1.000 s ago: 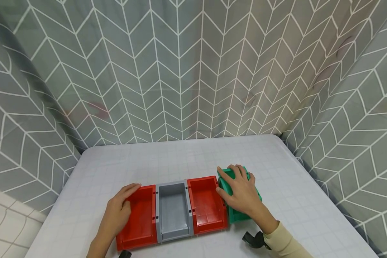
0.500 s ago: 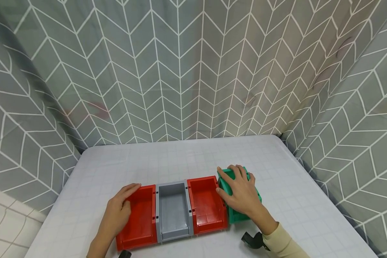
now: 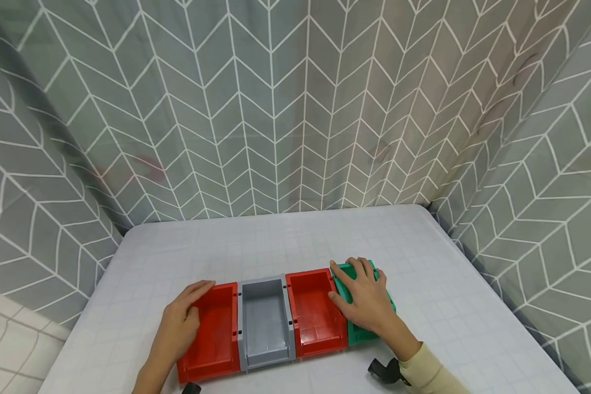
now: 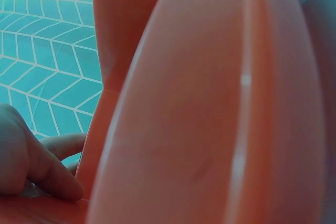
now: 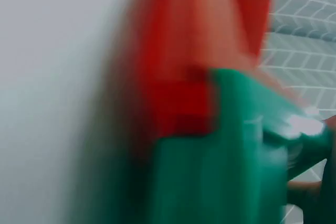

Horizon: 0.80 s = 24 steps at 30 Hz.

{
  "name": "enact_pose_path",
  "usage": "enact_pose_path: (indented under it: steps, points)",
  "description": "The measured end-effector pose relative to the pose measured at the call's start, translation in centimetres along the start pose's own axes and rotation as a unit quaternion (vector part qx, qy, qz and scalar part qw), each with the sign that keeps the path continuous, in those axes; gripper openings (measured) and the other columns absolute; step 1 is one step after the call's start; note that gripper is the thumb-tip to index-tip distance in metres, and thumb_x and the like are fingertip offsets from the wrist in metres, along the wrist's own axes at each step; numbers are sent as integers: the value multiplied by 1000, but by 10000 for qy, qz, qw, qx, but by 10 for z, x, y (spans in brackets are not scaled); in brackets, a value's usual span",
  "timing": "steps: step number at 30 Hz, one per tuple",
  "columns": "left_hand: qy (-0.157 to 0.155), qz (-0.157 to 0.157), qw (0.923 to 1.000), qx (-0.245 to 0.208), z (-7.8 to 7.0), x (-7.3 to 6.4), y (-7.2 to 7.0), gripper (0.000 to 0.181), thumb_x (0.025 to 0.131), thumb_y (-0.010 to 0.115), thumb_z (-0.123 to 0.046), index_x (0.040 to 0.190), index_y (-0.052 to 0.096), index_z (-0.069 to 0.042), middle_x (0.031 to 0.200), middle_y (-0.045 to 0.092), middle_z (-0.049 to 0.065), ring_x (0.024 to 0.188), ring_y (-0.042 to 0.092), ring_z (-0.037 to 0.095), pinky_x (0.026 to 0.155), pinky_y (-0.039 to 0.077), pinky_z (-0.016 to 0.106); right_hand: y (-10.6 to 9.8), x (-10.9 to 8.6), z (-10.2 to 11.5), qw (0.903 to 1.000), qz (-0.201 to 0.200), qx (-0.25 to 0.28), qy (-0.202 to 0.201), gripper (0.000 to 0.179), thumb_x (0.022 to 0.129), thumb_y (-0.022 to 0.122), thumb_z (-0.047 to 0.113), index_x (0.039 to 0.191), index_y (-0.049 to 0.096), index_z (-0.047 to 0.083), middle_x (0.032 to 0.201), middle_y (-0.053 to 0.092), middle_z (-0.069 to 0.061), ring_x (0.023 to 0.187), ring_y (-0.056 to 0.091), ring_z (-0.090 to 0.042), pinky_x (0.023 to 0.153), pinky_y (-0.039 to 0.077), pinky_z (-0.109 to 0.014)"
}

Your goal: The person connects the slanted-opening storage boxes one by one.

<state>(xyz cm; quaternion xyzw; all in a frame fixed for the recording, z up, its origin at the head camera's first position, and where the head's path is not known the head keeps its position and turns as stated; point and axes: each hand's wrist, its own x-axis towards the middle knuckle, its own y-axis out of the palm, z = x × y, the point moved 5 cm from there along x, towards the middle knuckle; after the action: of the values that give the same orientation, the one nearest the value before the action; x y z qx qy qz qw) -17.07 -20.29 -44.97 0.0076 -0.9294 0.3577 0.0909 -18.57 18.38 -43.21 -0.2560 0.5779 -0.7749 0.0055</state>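
Four-sided plastic bins stand side by side in a row: a left red bin [image 3: 218, 328], a grey bin [image 3: 266, 317], a second red bin [image 3: 317, 312] and a green bin [image 3: 359, 335]. My left hand [image 3: 177, 325] grips the outer wall of the left red bin near its far corner, thumb on the inner side. Over the green bin lies my right hand [image 3: 366, 301], fingers spread to its far and right rim, thumb at its left wall. The right wrist view shows the green bin [image 5: 220, 182] against the red one, blurred. No contents show in the bins.
The bins stand on a table [image 3: 256, 241] with a white cloth. Behind it hangs a grey chevron-patterned curtain [image 3: 285, 120], with more at both sides. Black wrist devices [image 3: 386, 372] show at the near edge.
The green bin has slid slightly toward me and to the left under my right hand, so it now lines up more closely with the red bin. The left hand has stayed put.
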Motion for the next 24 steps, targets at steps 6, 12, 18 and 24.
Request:
enact_pose_path:
  steps: [6, 12, 18, 24]
  points:
    - [90, -114, 9999, -27, -2, 0, -1, 55, 94, 48, 13, 144, 61, -4, 146, 55, 19, 132, 52, 45, 98, 49, 58, 4, -2, 0, 9999, -142, 59, -59, 66, 92, 68, 46, 150, 59, 16, 144, 48, -25, 135, 38, -47, 96, 34, -80]
    - [30, -73, 10000, -21, -2, -1, -2, 54, 93, 50, 12, 144, 61, -4, 146, 55, 20, 132, 52, 46, 98, 49, 58, 5, -3, 1, 9999, -96, 40, -29, 69, 91, 68, 50, 150, 58, 16, 143, 49, -25, 135, 38, -47, 96, 33, -81]
    - [10, -62, 10000, -76, 0, -3, -2, 55, 94, 48, 13, 144, 61, -4, 146, 55, 20, 132, 52, 46, 98, 49, 57, 11, -6, 2, 10000, -18, -30, 69, 73, 90, 66, 55, 152, 56, 17, 144, 48, -24, 137, 37, -48, 98, 32, -82]
    - [-30, -52, 9999, -110, 0, -5, 1, 55, 94, 48, 13, 144, 61, -4, 145, 55, 19, 132, 52, 45, 97, 50, 57, 12, -10, 2, 9999, -25, -40, 121, 75, 89, 66, 57, 152, 56, 17, 145, 48, -23, 139, 35, -48, 100, 30, -82]
